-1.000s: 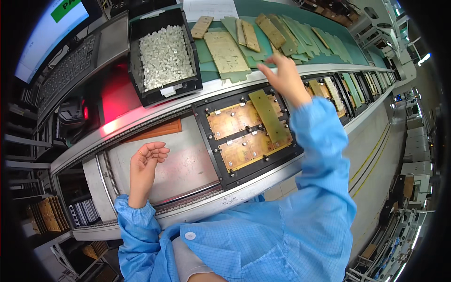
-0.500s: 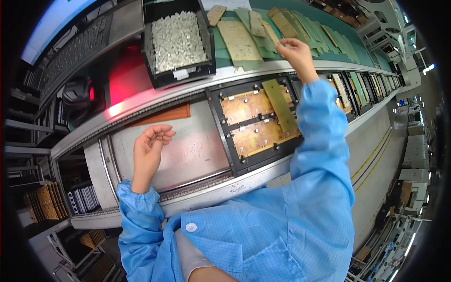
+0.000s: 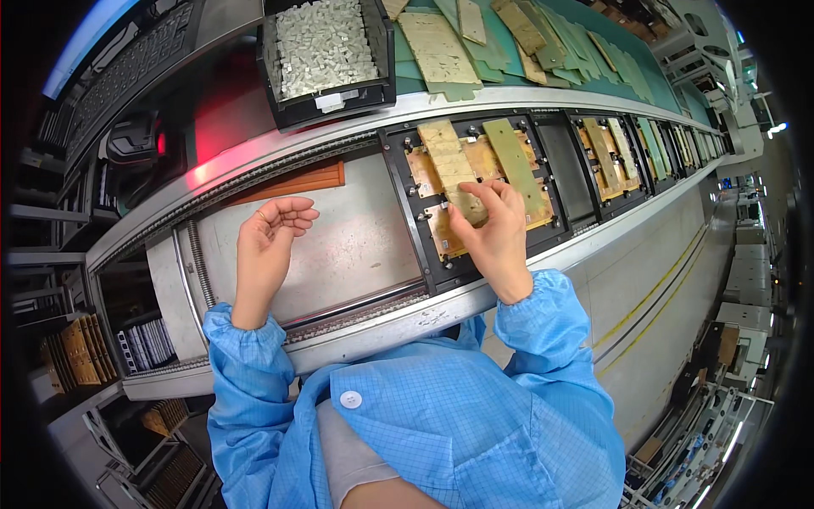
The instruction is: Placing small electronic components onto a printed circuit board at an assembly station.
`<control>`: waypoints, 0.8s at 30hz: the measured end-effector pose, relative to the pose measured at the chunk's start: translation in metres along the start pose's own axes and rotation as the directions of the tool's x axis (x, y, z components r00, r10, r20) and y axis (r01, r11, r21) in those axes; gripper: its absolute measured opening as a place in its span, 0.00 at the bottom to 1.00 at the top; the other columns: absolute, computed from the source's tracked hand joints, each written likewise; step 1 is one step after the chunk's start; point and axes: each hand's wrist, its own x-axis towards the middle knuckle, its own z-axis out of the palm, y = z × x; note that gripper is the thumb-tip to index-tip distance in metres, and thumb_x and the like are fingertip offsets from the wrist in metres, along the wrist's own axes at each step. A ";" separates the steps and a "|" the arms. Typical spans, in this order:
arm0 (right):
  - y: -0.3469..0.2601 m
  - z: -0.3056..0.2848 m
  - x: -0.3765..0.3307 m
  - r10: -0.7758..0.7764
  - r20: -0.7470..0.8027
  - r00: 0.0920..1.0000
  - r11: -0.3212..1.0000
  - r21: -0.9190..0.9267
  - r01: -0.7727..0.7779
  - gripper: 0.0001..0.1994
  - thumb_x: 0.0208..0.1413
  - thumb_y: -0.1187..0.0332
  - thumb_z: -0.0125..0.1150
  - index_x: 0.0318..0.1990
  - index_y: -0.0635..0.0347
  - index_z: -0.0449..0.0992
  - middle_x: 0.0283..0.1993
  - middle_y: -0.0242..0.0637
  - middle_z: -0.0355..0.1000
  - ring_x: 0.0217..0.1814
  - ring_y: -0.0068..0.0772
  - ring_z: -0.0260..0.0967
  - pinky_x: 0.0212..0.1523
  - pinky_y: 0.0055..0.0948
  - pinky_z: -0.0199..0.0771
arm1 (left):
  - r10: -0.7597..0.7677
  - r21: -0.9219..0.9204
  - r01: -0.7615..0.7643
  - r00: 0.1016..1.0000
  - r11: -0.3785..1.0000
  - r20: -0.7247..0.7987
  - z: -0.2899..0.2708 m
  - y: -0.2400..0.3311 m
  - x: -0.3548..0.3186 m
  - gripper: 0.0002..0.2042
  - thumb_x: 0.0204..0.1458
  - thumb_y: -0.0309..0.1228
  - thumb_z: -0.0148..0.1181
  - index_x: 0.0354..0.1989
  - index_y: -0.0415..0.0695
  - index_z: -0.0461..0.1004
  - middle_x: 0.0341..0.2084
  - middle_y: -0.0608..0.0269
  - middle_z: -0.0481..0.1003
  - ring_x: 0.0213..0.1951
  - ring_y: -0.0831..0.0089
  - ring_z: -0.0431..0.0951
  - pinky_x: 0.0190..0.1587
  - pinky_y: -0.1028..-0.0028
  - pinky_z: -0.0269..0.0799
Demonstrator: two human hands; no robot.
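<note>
Over the near end of a worn beige strip (image 3: 444, 161), my right hand (image 3: 500, 233) has its thumb and fingers closed. The strip lies lengthwise across two copper-coloured circuit boards (image 3: 443, 236) in a black carrier frame (image 3: 409, 216). Beside it on the same boards rests an olive-green strip (image 3: 515, 165), apart from my fingers. Further left, my left hand (image 3: 273, 246) hovers above the bare metal surface (image 3: 348, 246) of the line, empty, its fingers loosely curled and thumb apart. A ring shows on one finger.
A black bin (image 3: 392, 64) of small white parts stands behind the rail (image 3: 288, 140). More beige and green strips (image 3: 437, 51) lie on a green mat (image 3: 509, 64). Further carriers (image 3: 606, 153) continue along the line to the right. An orange bar (image 3: 297, 182) lies near the back rail.
My right hand has come from the strips on the mat back to the carrier, bringing a beige strip onto the boards. My left hand stays nearly in place. The view has shifted slightly.
</note>
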 end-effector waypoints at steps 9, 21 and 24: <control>-0.015 -0.007 -0.002 -0.093 -0.027 0.995 0.985 -0.149 0.088 0.16 0.49 0.65 0.72 0.46 0.55 0.81 0.47 0.47 0.69 0.53 0.49 0.63 0.53 0.42 0.65 | 0.014 -0.001 -0.014 0.999 1.000 0.031 -0.004 -0.006 0.003 0.19 0.49 0.13 0.41 0.47 0.33 0.75 0.40 0.56 0.80 0.42 0.75 0.77 0.50 0.76 0.72; -0.022 0.019 -0.018 -0.191 0.176 0.966 0.980 -0.027 0.198 0.17 0.39 0.78 0.62 0.40 0.52 0.82 0.54 0.43 0.63 0.57 0.48 0.58 0.55 0.47 0.55 | -0.026 0.065 0.026 1.000 0.998 0.003 0.000 -0.012 0.008 0.17 0.52 0.15 0.43 0.46 0.33 0.75 0.39 0.56 0.79 0.40 0.74 0.77 0.48 0.74 0.72; -0.009 0.006 -0.013 -0.129 0.126 0.984 0.987 -0.078 0.140 0.19 0.38 0.80 0.60 0.41 0.52 0.82 0.54 0.43 0.64 0.57 0.48 0.58 0.54 0.47 0.54 | -0.008 0.059 0.007 1.000 0.998 0.013 0.003 -0.009 0.009 0.17 0.51 0.15 0.42 0.46 0.32 0.74 0.39 0.56 0.79 0.40 0.74 0.77 0.48 0.74 0.72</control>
